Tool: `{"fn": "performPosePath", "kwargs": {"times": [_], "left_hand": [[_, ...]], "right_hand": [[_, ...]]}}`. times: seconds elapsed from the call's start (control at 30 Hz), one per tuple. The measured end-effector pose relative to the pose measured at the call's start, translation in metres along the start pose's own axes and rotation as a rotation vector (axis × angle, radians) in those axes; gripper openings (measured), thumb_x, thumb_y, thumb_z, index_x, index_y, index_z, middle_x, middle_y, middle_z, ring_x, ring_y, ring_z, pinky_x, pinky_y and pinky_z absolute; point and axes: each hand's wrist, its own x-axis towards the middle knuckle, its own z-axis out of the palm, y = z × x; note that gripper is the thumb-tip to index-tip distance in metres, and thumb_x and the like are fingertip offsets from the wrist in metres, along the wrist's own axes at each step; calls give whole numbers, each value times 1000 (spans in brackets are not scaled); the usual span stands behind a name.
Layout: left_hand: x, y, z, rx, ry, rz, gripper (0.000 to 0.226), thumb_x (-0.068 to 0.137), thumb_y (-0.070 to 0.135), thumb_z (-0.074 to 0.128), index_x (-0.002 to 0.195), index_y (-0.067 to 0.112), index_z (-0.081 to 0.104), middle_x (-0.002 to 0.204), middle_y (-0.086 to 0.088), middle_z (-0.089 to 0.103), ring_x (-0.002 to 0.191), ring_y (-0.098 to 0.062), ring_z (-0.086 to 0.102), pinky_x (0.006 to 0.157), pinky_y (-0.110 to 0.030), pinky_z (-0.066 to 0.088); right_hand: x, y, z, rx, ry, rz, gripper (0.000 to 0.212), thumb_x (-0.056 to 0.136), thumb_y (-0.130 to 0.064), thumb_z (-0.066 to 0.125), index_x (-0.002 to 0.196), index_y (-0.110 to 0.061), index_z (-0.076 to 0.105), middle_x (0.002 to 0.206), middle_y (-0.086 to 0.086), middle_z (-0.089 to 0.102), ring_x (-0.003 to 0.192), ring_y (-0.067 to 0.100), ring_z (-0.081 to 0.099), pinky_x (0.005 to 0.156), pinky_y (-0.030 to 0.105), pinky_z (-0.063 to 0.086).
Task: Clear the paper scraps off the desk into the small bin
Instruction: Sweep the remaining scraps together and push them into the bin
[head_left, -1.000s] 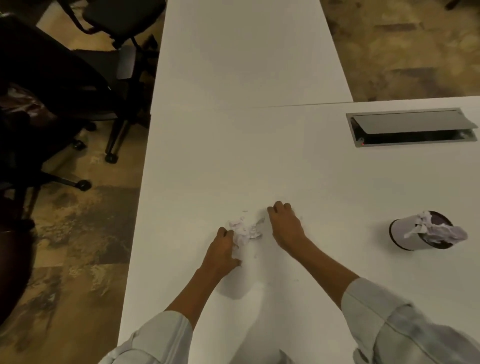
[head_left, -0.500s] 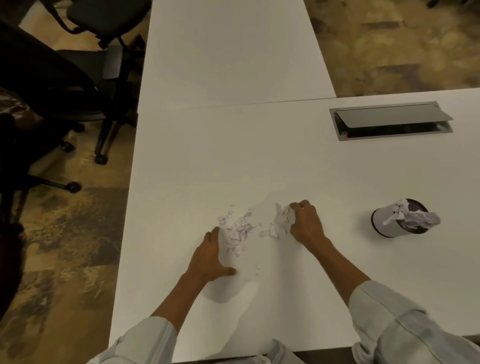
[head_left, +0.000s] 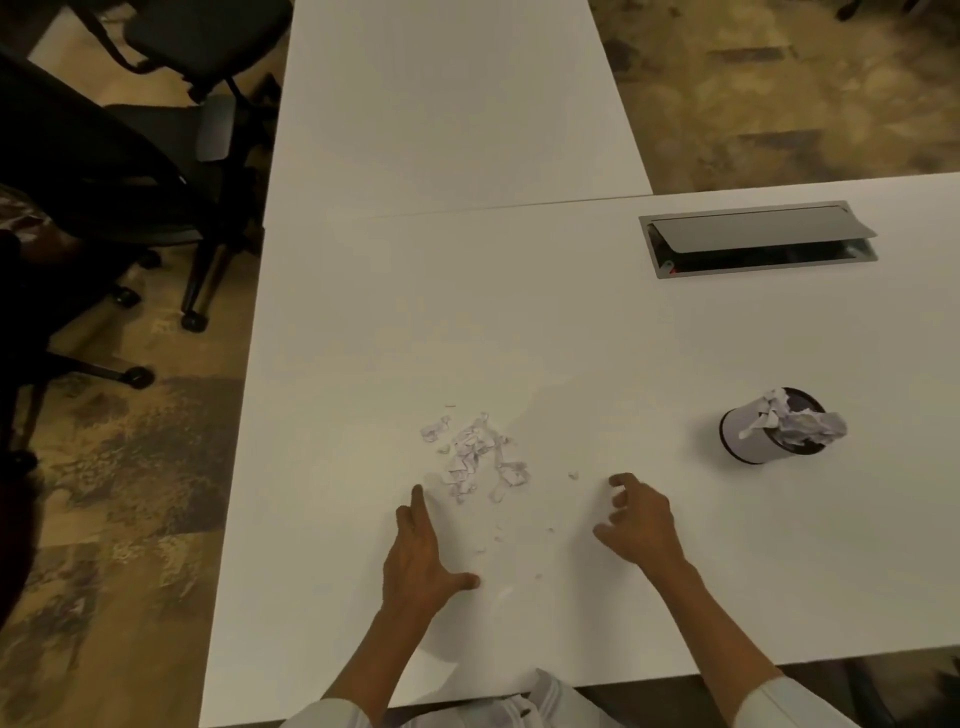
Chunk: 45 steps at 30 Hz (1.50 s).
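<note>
A loose heap of small white paper scraps (head_left: 475, 457) lies on the white desk (head_left: 519, 322), with a few tiny bits (head_left: 573, 475) trailing toward me. My left hand (head_left: 423, 558) rests flat on the desk just below and left of the heap, fingers apart, holding nothing. My right hand (head_left: 641, 519) hovers low to the right of the heap, fingers spread and curled, empty. The small white bin (head_left: 748, 434) stands further right, crumpled paper (head_left: 802, 423) sticking out of its top.
A grey cable hatch (head_left: 758, 239) with its lid raised is set into the desk at the back right. A second white desk (head_left: 441, 104) joins on behind. Black office chairs (head_left: 171, 104) stand on the patterned carpet to the left.
Both hands have pulled back toward me and apart. The right hand has left the scraps it was pushing, and the heap now lies spread out between and beyond the hands.
</note>
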Motion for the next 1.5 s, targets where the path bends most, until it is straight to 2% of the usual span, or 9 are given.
{"fn": "performPosePath", "kwargs": {"times": [0.1,0.27,0.4,0.6,0.73,0.83,1.0,1.27,1.5], "left_hand": [[3,-1,3,-71,20,-44,145,46,50,91,150,17,-5,147,-17,37,125,-35,50,101,-44,46],[27,13,-4,-184,46,-48,126,43,45,94,142,19,19,96,-16,65,90,-33,62,83,-47,55],[45,27,-17,-205,123,-15,110,47,48,91,133,22,28,107,-13,64,98,-34,62,83,-46,55],[52,10,-42,-92,222,135,127,39,67,84,141,23,22,138,-2,35,119,-24,52,80,-43,57],[53,-10,-53,2,117,153,155,27,80,76,149,19,4,150,-7,13,138,-30,24,104,-49,43],[63,-12,-61,78,12,176,163,24,79,78,149,19,-7,154,-6,2,144,-31,14,110,-45,38],[79,1,-68,172,-114,255,161,31,65,88,150,14,-8,151,-7,4,136,-31,31,99,-39,48],[79,7,-63,188,-136,290,163,30,65,87,149,16,-14,152,-7,0,134,-32,35,97,-41,50],[64,-5,-52,269,3,241,169,25,90,65,144,15,-30,157,-12,-24,146,-32,-21,121,-52,1]], "right_hand": [[-6,-3,10,65,-11,-1,59,59,-5,78,115,-15,60,86,0,62,67,8,63,55,7,41],[18,-54,31,186,-25,-109,46,63,7,69,108,-5,66,85,3,65,67,12,64,56,1,46],[28,-86,40,175,-143,-214,49,66,6,71,114,-4,65,90,6,67,74,14,65,74,15,57],[-4,-41,10,177,-71,-64,60,50,-19,88,104,-24,62,89,-3,67,62,6,68,53,9,49],[-50,-2,19,8,-312,105,84,39,-38,96,106,-25,48,94,-4,60,69,7,67,57,19,47],[-62,-6,41,53,-305,98,87,39,-29,98,108,-21,45,96,1,58,69,13,68,58,20,51],[-33,-44,59,243,-184,59,74,47,-8,96,104,-16,51,85,5,58,56,15,65,52,18,52],[22,-108,73,274,-113,-158,63,50,-18,97,98,-14,56,77,0,59,58,14,59,61,22,53],[-3,-83,53,275,-39,-154,80,43,-44,96,106,-27,50,88,-4,61,64,12,69,58,17,53]]}}
